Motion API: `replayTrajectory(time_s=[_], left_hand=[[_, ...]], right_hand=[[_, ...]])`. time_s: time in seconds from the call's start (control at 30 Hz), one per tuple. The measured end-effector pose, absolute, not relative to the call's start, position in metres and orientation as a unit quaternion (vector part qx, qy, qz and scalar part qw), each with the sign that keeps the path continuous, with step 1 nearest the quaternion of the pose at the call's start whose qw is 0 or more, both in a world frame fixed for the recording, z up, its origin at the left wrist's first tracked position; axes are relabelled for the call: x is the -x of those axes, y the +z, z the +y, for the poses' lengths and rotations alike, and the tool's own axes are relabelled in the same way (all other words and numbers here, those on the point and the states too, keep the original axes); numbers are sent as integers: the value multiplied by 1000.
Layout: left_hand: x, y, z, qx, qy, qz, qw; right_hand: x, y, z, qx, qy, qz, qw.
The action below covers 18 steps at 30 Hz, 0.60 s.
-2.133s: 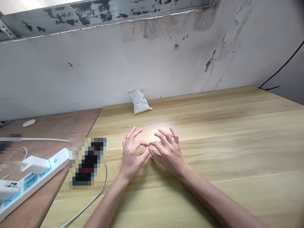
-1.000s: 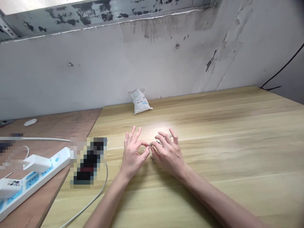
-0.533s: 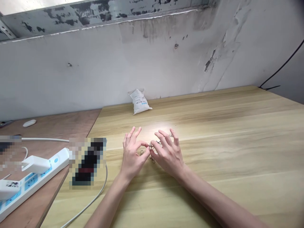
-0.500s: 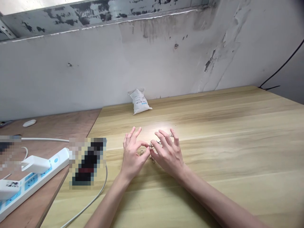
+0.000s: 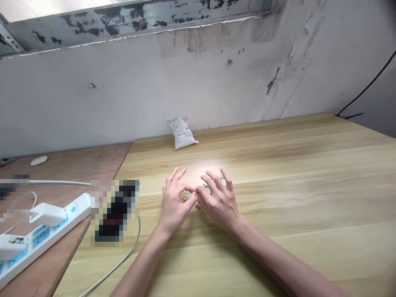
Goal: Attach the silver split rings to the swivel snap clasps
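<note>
My left hand and my right hand meet over a light wooden table. Thumb and forefinger of each hand pinch a small metal clasp piece between them, while the other fingers spread upward. A small metal ring lies on the table under my left hand. Another small metal clasp lies just below the pinch. More small metal pieces show past my right fingertips.
A small white packet stands near the wall at the back. To the left, a darker table carries a white power strip with plugs and a white cable. A black cable runs down the wall at right.
Both hands stay pinched together at the same spot; the fingers shift only slightly and the view has dipped a little.
</note>
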<state>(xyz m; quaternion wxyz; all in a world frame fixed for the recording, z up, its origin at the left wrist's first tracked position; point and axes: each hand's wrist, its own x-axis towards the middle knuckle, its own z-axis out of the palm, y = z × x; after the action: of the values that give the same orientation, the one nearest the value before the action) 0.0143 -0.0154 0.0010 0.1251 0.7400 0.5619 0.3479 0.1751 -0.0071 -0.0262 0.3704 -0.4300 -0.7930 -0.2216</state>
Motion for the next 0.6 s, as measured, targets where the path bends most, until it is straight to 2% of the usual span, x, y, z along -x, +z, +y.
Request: replayTrajectory(time_s=[0.37,0.6], left_hand=[[-10,2,-13,-757,322,563,70],[-4,2,-11,-741,329,579,87]], right_hand=[[-178,-22,-7,413,-232,-800,369],[-183,-22,-2,407,-207,-809,369]])
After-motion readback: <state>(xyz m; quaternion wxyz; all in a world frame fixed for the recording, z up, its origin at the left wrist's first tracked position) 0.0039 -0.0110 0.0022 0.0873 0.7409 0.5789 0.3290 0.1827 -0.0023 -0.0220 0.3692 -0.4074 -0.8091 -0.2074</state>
